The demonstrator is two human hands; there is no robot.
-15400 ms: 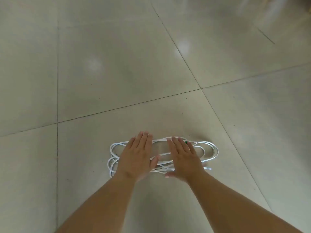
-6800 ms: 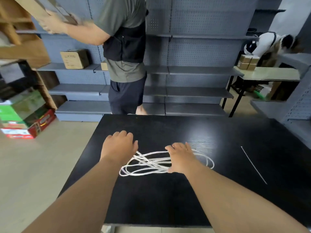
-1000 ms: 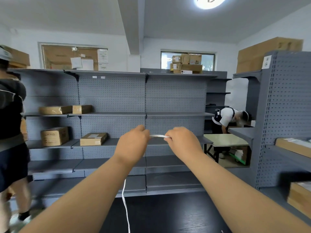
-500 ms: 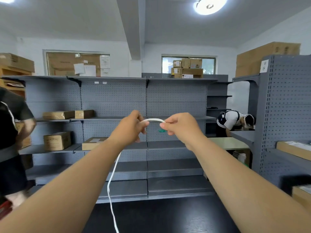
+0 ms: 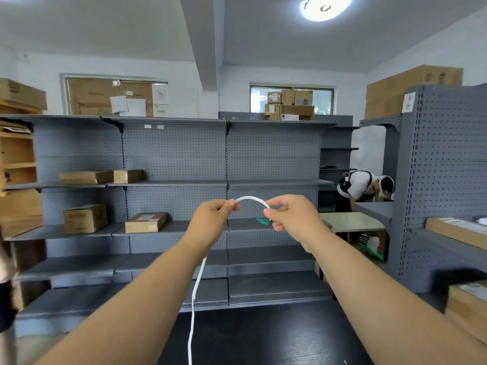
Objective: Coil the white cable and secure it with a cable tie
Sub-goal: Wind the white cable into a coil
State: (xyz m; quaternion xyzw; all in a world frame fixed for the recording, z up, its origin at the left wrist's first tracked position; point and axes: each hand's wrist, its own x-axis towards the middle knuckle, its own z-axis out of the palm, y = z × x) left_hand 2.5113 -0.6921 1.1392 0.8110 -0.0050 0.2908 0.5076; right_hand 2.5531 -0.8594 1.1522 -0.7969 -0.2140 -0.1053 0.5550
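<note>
**Both hands pinching a short arc of white cable at chest height**

Your left hand's fingers [image 5: 233,205] are pinching the white cable [image 5: 251,199] between thumb and forefinger, and your right hand's fingers [image 5: 272,213] are pinching it too, a little farther along. Between the two pinches the cable is bowing upward in a small arch. A green connector [image 5: 262,221] is showing just under your right thumb, at the cable's end.

Your left hand [image 5: 210,222] and right hand [image 5: 295,217] are floating close together, knuckles toward the camera, both arms reaching forward. From under your left hand the rest of the cable is hanging straight down in a single strand, dropping past your forearm toward the black worktop [image 5: 263,338] at the bottom edge of the view; where it is landing is cut off.

Behind your hands, grey pegboard shelving [image 5: 174,154] is carrying a few cardboard boxes [image 5: 146,222]. Another person [image 5: 363,187] is bending over at the far right beside more shelving.
</note>
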